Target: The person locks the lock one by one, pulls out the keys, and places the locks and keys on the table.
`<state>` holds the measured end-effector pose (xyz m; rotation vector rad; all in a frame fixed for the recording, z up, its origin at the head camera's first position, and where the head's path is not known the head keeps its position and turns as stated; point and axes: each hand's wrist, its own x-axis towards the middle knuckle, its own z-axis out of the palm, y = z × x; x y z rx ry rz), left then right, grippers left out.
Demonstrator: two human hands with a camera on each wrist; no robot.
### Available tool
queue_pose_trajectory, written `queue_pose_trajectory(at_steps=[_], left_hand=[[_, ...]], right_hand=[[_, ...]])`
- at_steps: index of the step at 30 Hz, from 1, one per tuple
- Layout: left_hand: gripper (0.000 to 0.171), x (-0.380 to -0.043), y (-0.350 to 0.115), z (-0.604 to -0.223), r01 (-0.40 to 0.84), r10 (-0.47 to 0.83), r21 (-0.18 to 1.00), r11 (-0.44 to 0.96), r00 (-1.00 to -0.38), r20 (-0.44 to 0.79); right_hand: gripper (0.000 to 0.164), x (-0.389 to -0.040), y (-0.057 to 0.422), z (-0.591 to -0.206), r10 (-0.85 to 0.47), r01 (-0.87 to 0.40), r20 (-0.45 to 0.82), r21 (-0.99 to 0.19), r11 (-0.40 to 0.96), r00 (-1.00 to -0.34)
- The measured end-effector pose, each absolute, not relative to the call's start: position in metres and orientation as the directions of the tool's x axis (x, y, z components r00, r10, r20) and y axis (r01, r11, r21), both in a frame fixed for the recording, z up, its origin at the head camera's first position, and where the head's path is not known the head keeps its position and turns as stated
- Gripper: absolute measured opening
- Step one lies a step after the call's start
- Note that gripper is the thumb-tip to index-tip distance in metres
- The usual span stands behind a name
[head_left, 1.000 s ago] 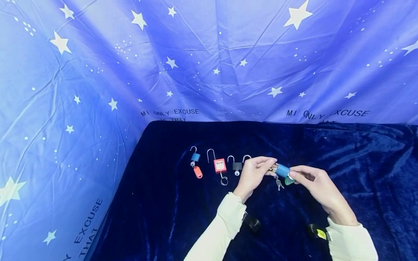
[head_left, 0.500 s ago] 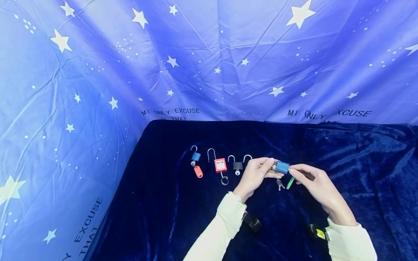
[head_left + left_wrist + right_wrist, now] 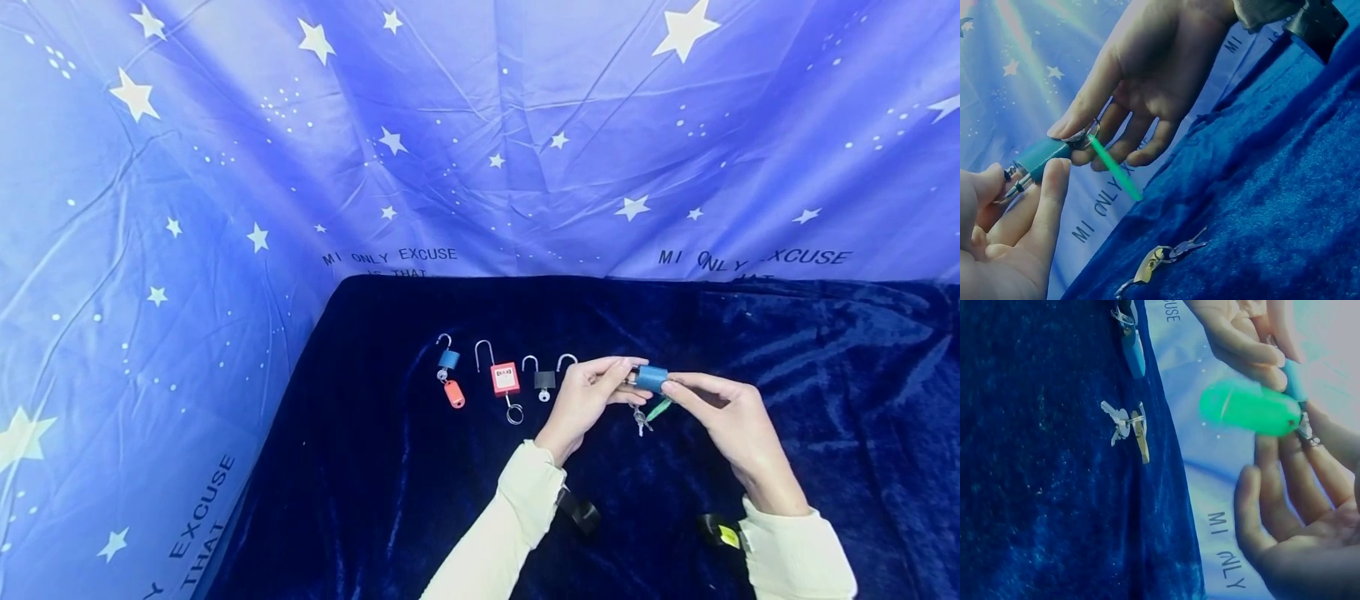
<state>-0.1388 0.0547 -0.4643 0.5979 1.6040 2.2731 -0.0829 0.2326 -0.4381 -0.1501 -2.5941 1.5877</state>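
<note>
A blue padlock (image 3: 650, 378) is held up between both hands above the dark cloth. My left hand (image 3: 588, 396) grips it at the shackle end, with fingertips against its body (image 3: 1041, 156). At the opposite end my right hand (image 3: 738, 425) pinches the head of a key (image 3: 1075, 136) at the padlock's base. From that key's ring hangs a green tag (image 3: 1250, 409), blurred in the right wrist view. The left fingers partly cover the shackle, so I cannot tell whether it is fastened.
To the left lie a small blue padlock (image 3: 449, 359) with an orange tag (image 3: 454, 394), a red padlock (image 3: 505, 378) and a black padlock (image 3: 544, 381), shackles raised. Another shackle (image 3: 567, 358) shows behind my left hand. Below the hands lies a brass padlock (image 3: 1147, 265) with keys (image 3: 1188, 245).
The green tag has swung from facing up, through hanging edge-on, to slanting down and left. My right hand has shifted and turned slightly at the key. The left hand keeps its grip.
</note>
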Motion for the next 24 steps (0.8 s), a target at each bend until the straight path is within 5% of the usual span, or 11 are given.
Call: queue_pose_trajectory(at_steps=[8, 18, 24], left_hand=[[0.035, -0.137, 0.051, -0.457, 0.001, 0.455, 0.937, -0.348, -0.874, 0.17], [0.038, -0.147, 0.056, -0.485, 0.169, 0.473, 0.948, -0.27, -0.834, 0.284], [0.04, -0.141, 0.052, -0.47, 0.111, 0.479, 0.947, -0.3, -0.841, 0.25]], right_hand=[[0.042, -0.083, 0.232, -0.434, 0.149, 0.048, 0.008, -0.928, 0.37, -0.989], [0.037, -0.084, 0.231, -0.435, 0.163, 0.023, 0.005, -0.985, 0.169, -0.987], [0.034, -0.083, 0.229, -0.434, 0.159, 0.016, -0.001, -0.996, 0.089, -0.987]])
